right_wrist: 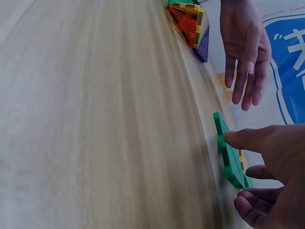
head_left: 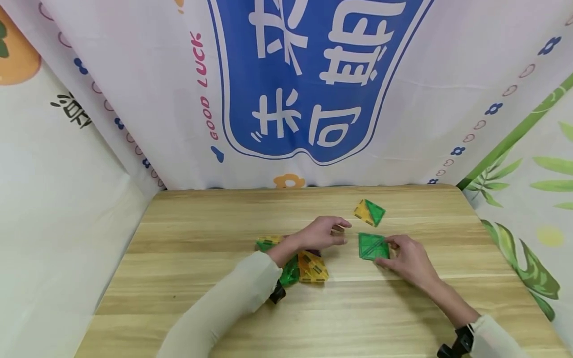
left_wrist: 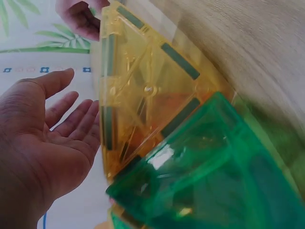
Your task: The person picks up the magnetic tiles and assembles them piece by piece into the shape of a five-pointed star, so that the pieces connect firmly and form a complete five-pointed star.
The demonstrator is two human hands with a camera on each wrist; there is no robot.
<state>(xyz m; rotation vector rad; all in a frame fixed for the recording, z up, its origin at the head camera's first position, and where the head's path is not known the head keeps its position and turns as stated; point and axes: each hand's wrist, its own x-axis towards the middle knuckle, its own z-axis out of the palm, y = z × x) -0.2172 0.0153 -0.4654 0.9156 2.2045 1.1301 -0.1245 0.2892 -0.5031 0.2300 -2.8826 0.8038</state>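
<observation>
My right hand pinches a flat green square of two triangular magnetic tiles by its edges, thumb and fingers at different corners. In the right wrist view the thumb touches one edge of the green tiles and the fingertips touch the lower end. To the left of that square, my left hand hovers with loosely extended fingers and holds nothing. Beneath its forearm is a pile of tiles, with a yellow tile, a green tile and a purple tile; the forearm hides part of it.
Behind the green square lies a smaller square made of a yellow and a green triangle. The wooden table ends at a printed curtain at the back. Cloth also hangs along both sides.
</observation>
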